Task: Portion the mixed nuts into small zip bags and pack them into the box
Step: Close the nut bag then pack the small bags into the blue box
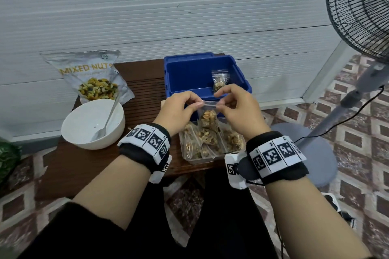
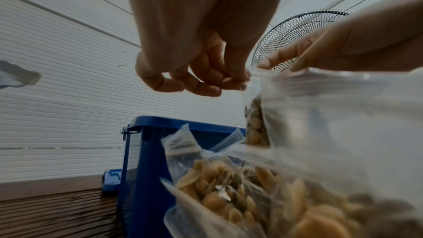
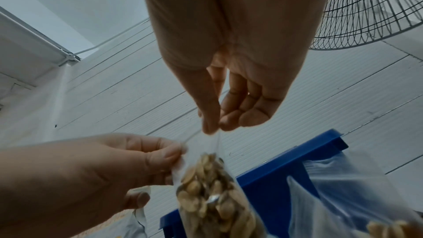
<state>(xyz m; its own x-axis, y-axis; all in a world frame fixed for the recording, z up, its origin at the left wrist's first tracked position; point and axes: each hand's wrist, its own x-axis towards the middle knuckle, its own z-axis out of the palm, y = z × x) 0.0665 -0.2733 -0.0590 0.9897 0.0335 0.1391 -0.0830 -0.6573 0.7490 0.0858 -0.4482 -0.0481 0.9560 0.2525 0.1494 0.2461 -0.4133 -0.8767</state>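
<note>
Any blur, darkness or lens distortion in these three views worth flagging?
Head view: evenly lit and sharp, though the fan bows at the edge. Left wrist view: dim, the filled bags close to the lens smeared and soft. Right wrist view: brighter; the held zip bag reads clearly, and wall lines splay from wide-angle distortion.

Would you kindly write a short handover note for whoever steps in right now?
Left hand and right hand: both pinch the top strip of one filled zip bag, held above the clear tray.
Blue box: one packed bag inside.
Clear tray holds several more filled bags.
White bowl looks empty apart from its spoon; the mixed nuts pouch stands behind it.
Left: finish sealing the held bag, then box it and the tray's bags.
</note>
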